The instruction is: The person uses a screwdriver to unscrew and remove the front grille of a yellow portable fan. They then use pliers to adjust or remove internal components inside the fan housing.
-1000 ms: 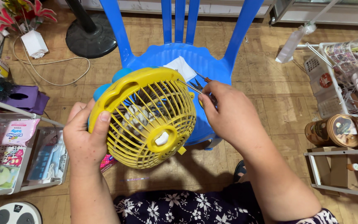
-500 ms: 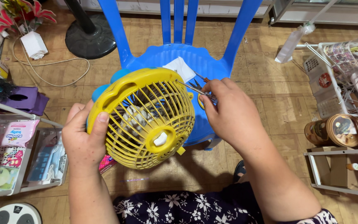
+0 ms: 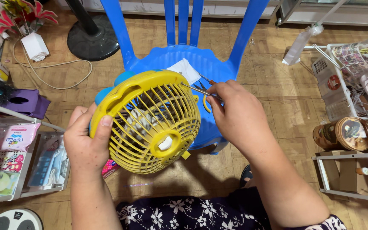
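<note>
Unmoved fan (image 3: pixel 150 121), blue chair (image 3: pixel 218 64), wood floor (image 3: pixel 273 89)

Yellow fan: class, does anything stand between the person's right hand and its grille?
Only a thin metal tool, pinched in the right hand, reaches to the yellow fan at its upper right rim. The left hand grips the left rim directly.

Both forearms bare, no watch, no rings or bands showing on the left hand (image 3: pixel 86 147) or the right hand (image 3: pixel 239 117). Nails short and plain. Down at the bottom edge, a dark navy garment (image 3: pixel 201 215) printed with small white flowers, its short sleeve (image 3: pixel 326 223) showing at the right arm.
</note>
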